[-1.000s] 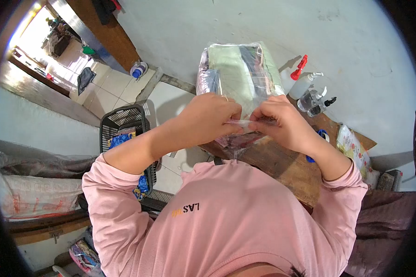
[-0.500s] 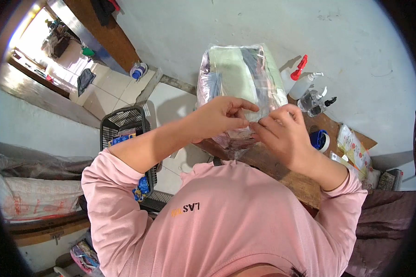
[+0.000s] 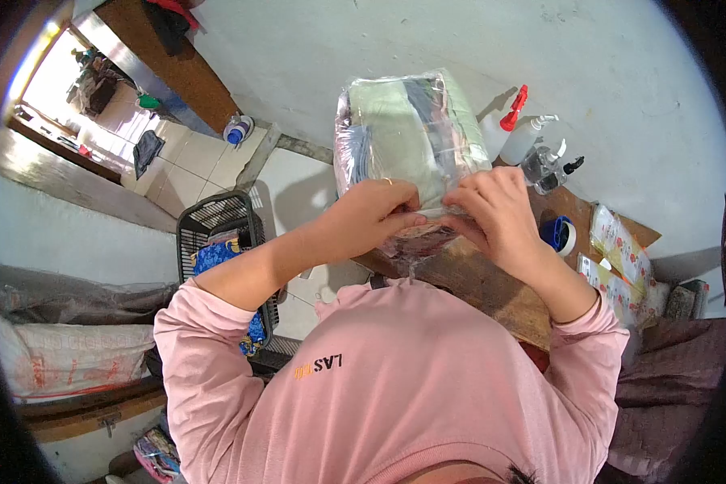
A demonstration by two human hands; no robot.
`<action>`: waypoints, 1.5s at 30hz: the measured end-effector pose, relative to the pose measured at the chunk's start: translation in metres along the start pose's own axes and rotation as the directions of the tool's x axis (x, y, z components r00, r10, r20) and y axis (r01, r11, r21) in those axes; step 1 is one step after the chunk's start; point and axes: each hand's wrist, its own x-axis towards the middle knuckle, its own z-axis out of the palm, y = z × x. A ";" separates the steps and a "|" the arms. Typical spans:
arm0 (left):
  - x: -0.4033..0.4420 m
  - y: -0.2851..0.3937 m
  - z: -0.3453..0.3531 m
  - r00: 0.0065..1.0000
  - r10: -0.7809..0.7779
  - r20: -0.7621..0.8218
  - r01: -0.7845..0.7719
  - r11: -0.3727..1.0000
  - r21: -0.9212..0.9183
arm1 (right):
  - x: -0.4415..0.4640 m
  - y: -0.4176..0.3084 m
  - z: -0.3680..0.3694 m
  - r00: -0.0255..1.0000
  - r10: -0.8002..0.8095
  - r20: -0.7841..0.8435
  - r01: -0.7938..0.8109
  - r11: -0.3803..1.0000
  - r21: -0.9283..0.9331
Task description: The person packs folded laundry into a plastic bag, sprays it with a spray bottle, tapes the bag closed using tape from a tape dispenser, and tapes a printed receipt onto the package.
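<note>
A clear plastic bag (image 3: pixel 395 129) packed with folded clothes, pale green and dark blue ones among them, stands on the wooden table in front of me. My left hand (image 3: pixel 385 211), with a ring on one finger, is closed on the bag's near side, thumb and fingers pinching the plastic. Close by on the right, my right hand (image 3: pixel 492 211) has its fingers curled onto the same plastic. A small gap separates the two hands. The bag's loose crumpled end hangs below them toward my body. Exactly which fold each hand grips is partly hidden by the fingers.
Spray and pump bottles (image 3: pixel 523 139) stand against the wall at right. A blue tape roll (image 3: pixel 558 234) and printed plastic packs (image 3: pixel 621 250) lie on the wooden table (image 3: pixel 500 282). On the left, a black basket (image 3: pixel 218 214) holds cloth items on the floor.
Half a second ago the fingers were raised and looser above the bag; now both hands are lower and curled onto the plastic. The view has shifted slightly.
</note>
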 end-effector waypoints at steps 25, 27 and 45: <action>-0.015 0.006 0.050 0.977 0.207 -0.055 -0.134 0.790 0.598 | -0.242 0.157 0.034 0.226 0.779 -0.585 -0.748 0.523 0.407; -0.014 0.001 0.054 0.957 0.274 -0.091 -0.162 0.771 0.616 | -0.358 0.204 0.079 0.102 0.800 -0.592 -0.925 0.294 0.239; -0.003 0.011 0.076 0.933 0.302 -0.194 -0.101 0.739 0.666 | -0.337 0.165 0.023 -0.119 0.986 0.114 -0.952 -0.146 0.269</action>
